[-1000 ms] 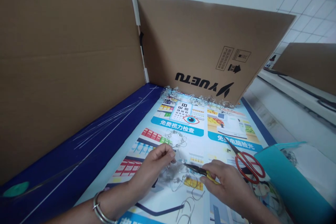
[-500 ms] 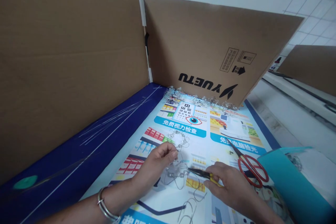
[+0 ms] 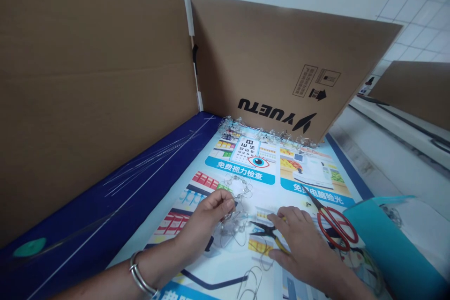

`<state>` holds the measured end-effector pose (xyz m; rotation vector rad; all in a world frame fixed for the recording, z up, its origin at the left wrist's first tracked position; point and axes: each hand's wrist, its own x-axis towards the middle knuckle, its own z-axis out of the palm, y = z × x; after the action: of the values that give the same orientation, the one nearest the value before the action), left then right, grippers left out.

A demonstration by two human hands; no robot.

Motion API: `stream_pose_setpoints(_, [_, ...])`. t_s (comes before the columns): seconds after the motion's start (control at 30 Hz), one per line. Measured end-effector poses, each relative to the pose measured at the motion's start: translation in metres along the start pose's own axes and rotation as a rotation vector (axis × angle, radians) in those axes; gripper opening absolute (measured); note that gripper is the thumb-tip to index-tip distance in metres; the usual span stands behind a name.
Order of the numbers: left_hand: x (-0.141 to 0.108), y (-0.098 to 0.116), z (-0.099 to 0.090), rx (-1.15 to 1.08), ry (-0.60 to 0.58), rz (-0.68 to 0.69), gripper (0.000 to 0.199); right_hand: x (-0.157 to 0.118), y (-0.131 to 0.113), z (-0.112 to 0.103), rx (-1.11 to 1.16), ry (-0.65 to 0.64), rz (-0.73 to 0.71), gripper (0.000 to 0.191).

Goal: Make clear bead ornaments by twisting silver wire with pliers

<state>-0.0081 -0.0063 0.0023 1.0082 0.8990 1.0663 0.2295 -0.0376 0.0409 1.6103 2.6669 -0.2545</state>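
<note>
in the head view, the left hand [image 3: 211, 211] is narrow, thumb and fingers pinched on a beaded wire piece [image 3: 232, 226] that lies above the printed sheet [image 3: 207, 262], near the sheet's middle. the right hand [image 3: 300, 243] holds pliers [image 3: 266, 231] with yellow handles, thumb and fingers spread wide around them; the 2 plier tips stand apart beside the beaded piece. just beyond the left hand lies 1 beaded wire ring [image 3: 239, 187], and bent wires [image 3: 250, 282] lie nearer the wearer. red-handled scissors [image 3: 333, 225] lie open to the right of the right hand, near a turquoise folder [image 3: 397, 239]. more beaded wire pieces [image 3: 269, 137] line the foot of the far cardboard panel [image 3: 281, 56], which has upside-down black print.
</note>
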Motion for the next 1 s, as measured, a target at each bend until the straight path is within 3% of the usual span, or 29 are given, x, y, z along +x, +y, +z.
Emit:
stream_pose_setpoints(0.13, [0.0,0.003,0.002,-0.071,-0.028,-0.036,0.021,0.002,0.001,0.0,0.018,0.027,-0.021,0.052])
stream_pose_setpoints(0.27, [-0.004,0.004,0.004,-0.149,-0.034,-0.102,0.021,0.002,-0.005,-0.001,0.107,0.094,-0.046,0.038])
stream_pose_setpoints(0.47, [-0.012,0.008,0.01,-0.289,-0.054,-0.196,0.019,0.006,-0.02,0.012,0.499,0.208,0.006,0.028])
stream_pose_setpoints(0.6, [-0.015,0.011,0.015,-0.353,-0.047,-0.257,0.023,0.012,-0.034,0.022,0.888,0.165,0.115,0.039])
stream_pose_setpoints(0.77, [-0.016,0.007,0.016,-0.385,-0.044,-0.253,0.023,0.02,-0.048,0.032,1.384,0.041,0.106,0.035])
stream_pose_setpoints(1.0, [-0.015,0.004,0.014,-0.273,-0.032,-0.195,0.024,0.023,-0.05,0.037,1.51,0.064,0.115,0.026])
